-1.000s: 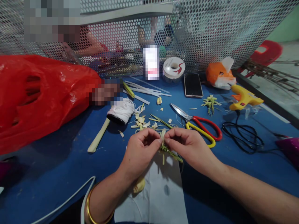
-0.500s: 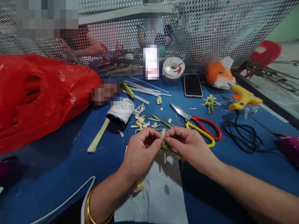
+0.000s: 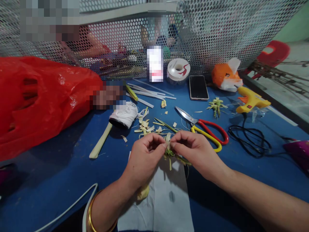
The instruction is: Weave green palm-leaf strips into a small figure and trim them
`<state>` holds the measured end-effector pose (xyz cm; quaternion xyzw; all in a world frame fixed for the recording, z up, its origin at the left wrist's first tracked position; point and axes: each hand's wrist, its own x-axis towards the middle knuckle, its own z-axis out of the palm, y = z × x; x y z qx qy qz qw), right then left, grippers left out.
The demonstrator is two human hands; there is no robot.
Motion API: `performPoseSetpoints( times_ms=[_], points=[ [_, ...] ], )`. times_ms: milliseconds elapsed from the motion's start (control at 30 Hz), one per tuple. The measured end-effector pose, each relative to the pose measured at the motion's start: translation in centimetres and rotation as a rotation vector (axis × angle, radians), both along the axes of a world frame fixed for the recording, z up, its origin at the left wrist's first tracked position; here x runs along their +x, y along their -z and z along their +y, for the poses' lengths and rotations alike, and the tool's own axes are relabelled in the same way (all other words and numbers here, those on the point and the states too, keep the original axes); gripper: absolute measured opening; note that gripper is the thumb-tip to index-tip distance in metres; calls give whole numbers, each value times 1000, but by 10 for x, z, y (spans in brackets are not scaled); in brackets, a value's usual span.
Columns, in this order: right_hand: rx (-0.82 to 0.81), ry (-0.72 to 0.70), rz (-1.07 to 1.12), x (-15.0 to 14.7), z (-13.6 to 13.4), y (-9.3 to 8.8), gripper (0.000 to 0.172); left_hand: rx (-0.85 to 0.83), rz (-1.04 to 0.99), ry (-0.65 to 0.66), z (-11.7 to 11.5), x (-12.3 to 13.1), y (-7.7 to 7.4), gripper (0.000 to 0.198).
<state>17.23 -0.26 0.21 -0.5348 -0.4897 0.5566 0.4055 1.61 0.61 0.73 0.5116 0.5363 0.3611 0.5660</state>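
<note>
Both my hands meet over a sheet of white paper (image 3: 169,196), pinching a small woven piece of green and pale plant strips (image 3: 169,152). My left hand (image 3: 145,158) grips its upper left side between thumb and forefinger. From the other side, my right hand (image 3: 196,149) pinches the same piece, and thin stalks stick out beneath that hand. Fingertips cover part of the weave. Just beyond lie pale leaf scraps (image 3: 145,125) and scissors (image 3: 200,124) with one red and one yellow handle. A similar woven plant figure (image 3: 217,106) rests farther right.
A red plastic bag (image 3: 48,106) fills the left side. White thread (image 3: 124,116) and a pale stalk (image 3: 100,141) lie near it. At the right are a yellow glue gun (image 3: 252,100), its black cord (image 3: 251,141) and a phone (image 3: 198,87). A perforated metal screen (image 3: 116,38) stands behind.
The view has shifted very slightly. Both hands keep their pinch on the woven piece in nearly the same place, with only tiny finger movement.
</note>
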Motion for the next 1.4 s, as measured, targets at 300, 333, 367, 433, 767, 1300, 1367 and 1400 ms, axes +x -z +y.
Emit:
performPoseSetpoints(
  times_ms=[300,333,367,433,767,1300,1367,1400],
  points=[
    [-6,-8,14,1,1,0,9,-17,-12,-10,1,1,0,7],
    [-6,-6,16,1,1,0,8,-27,-20,-9,1,1,-1,7],
    [-7,-3,17,1,1,1,8,-42,-33,-5,1,1,-1,8],
    [-8,4,15,1,1,1,7,-80,-66,6,0,1,-1,9],
    [7,15,-26,-2,1,-2,9,-46,-37,14,1,-1,3,11],
    [-24,28,32,-2,1,0,8,-54,-37,8,1,0,1,8],
    [-29,28,50,-2,1,2,8,-61,-45,5,1,1,1,8],
    [-32,28,59,-2,1,4,8,-65,-50,2,0,1,1,8]
  ],
)
